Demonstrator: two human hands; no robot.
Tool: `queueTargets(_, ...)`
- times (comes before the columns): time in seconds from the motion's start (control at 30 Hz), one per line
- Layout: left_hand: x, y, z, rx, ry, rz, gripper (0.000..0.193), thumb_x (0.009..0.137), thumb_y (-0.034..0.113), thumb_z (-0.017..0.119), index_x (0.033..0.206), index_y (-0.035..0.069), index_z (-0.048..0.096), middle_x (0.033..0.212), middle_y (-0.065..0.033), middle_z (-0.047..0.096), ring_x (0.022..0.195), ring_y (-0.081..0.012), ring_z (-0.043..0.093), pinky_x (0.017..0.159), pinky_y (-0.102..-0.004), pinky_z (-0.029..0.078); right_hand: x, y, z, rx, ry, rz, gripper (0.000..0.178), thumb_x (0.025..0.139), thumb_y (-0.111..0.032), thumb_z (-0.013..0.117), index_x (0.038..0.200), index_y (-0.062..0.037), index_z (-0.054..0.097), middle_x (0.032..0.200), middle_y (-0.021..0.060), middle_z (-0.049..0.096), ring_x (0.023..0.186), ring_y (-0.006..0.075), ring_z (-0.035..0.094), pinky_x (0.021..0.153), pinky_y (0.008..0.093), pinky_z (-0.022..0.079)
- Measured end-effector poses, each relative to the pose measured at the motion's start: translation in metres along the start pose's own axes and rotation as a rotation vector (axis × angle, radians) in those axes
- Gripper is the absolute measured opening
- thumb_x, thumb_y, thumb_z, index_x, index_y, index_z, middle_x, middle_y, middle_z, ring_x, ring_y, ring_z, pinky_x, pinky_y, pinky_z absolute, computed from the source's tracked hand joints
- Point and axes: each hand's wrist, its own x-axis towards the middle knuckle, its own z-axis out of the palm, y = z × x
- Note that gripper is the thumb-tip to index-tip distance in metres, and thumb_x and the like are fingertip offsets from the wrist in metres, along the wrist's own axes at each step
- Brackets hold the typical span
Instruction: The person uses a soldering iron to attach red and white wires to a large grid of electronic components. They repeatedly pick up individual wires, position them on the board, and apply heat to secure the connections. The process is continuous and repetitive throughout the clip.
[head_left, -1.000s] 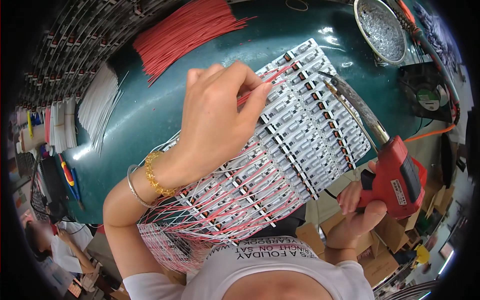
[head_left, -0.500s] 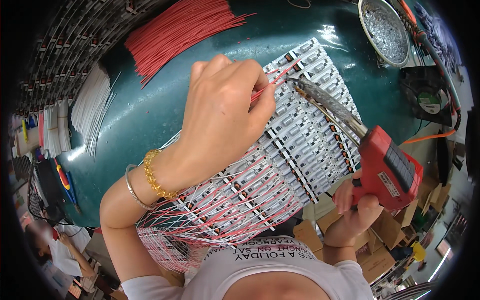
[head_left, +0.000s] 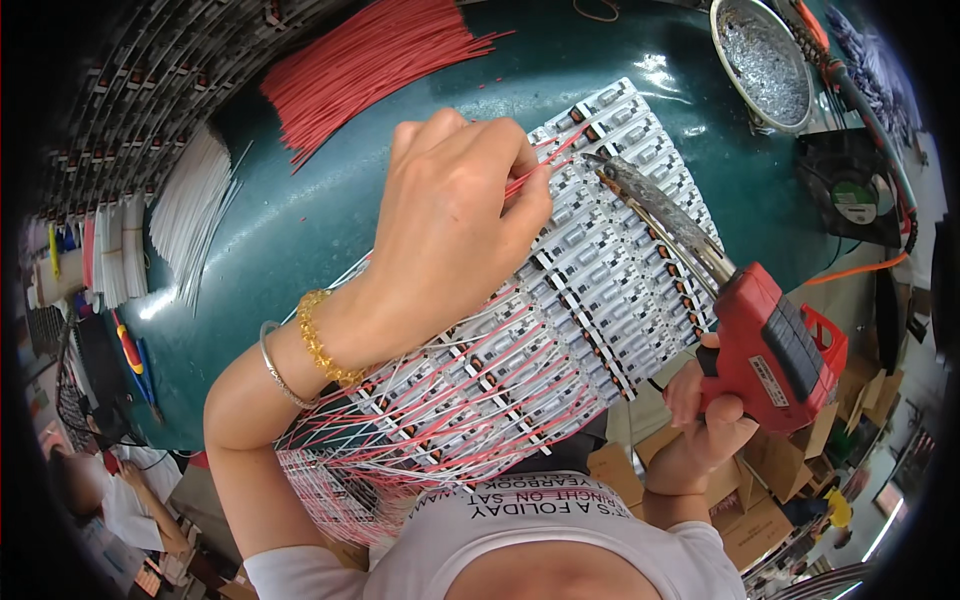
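head view looks down on a thin red wire (head_left: 545,167) pinched between the thumb and fingertips of the left hand (head_left: 455,225), fingers pressed together around it. the wire's free end pokes out up and to the right of the pinch, and its long axis runs along that same diagonal, from lower left to upper right. it lies over the upper end of a panel of small white circuit boards (head_left: 600,290), which spreads out below and to the right of the pinch.

just beyond the wire's end, further right of the pinch, sits the crusted metal tip of a red soldering gun (head_left: 770,345). the gun's barrel runs down and to the right from that tip to the red body, so tip and wire end meet almost nose to nose from opposite sides. the right hand (head_left: 705,425) is wrapped closed around the gun's handle, well down and right of the pinch. the left hand is clearly the nearer one to the wire; the right reaches it only through the gun's long barrel.

below the left wrist, many red and white wires already fan off the lower end of the panel toward the body. up and left of the pinch lies a bundle of loose red wires (head_left: 370,60) on the dark green table (head_left: 300,220), with a bundle of white wires (head_left: 195,215) further left. up and right of the pinch stands a round metal bowl (head_left: 765,60) of grey dross, with a small black fan (head_left: 850,190) below it.
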Motion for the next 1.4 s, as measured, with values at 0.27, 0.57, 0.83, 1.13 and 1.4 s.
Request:
queueTargets(0.27, 0.001, -0.001, -0.003, 0.054, 0.079, 0.082, 0.01, 0.073, 0.008, 0.066, 0.067, 0.005, 0.058, 0.063, -0.0043, 0.053, 0.062, -0.0189, 0.046, 0.062, -0.0306, 0.034, 0.002, 0.003, 0.0, -0.084, -0.049, -0.075, 0.078, 0.08, -0.054, 0.055, 0.114, 0.0139, 0.038, 0.045, 0.0, 0.041, 0.035, 0.0084, 0.038, 0.037, 0.0216, 0.032)
queueTargets(0.57, -0.012, 0.013, -0.014, -0.086, -0.082, -0.049, 0.014, 0.072, 0.007, 0.067, 0.064, 0.005, 0.057, 0.057, -0.0024, 0.052, 0.055, -0.0175, 0.044, 0.061, -0.0297, 0.032, -0.006, 0.004, -0.011, -0.001, -0.026, -0.101, 0.08, 0.078, -0.057, 0.056, 0.117, 0.0108, 0.037, 0.045, -0.0003, 0.041, 0.035, 0.0094, 0.039, 0.037, 0.0228, 0.034)
queueTargets(0.83, -0.013, 0.013, -0.013, -0.134, -0.099, -0.093, 0.015, 0.071, 0.006, 0.067, 0.063, 0.004, 0.055, 0.059, -0.0038, 0.051, 0.056, -0.0162, 0.043, 0.059, -0.0292, 0.033, -0.006, 0.007, -0.011, -0.006, -0.055, -0.04, 0.077, 0.076, -0.055, 0.06, 0.111, 0.0116, 0.041, 0.046, 0.0012, 0.043, 0.036, 0.0098, 0.04, 0.038, 0.0226, 0.034)
queueTargets(1.13, -0.014, 0.011, -0.012, -0.157, -0.112, -0.127, 0.015, 0.072, 0.004, 0.066, 0.063, 0.002, 0.053, 0.059, -0.0037, 0.05, 0.057, -0.013, 0.044, 0.052, -0.0262, 0.035, -0.007, 0.01, -0.011, -0.042, -0.038, -0.045, 0.07, 0.079, -0.051, 0.059, 0.107, 0.01, 0.041, 0.046, 0.0018, 0.042, 0.035, 0.0099, 0.039, 0.038, 0.0228, 0.034)
queueTargets(1.4, -0.013, 0.009, -0.012, -0.163, -0.115, -0.106, 0.015, 0.072, 0.003, 0.066, 0.064, 0.002, 0.053, 0.059, -0.0034, 0.049, 0.056, -0.0125, 0.043, 0.052, -0.0257, 0.035, -0.01, 0.009, -0.008, -0.001, 0.036, -0.023, 0.081, 0.071, -0.05, 0.067, 0.115, 0.0115, 0.038, 0.051, 0.0014, 0.045, 0.038, 0.0099, 0.042, 0.038, 0.0216, 0.034)
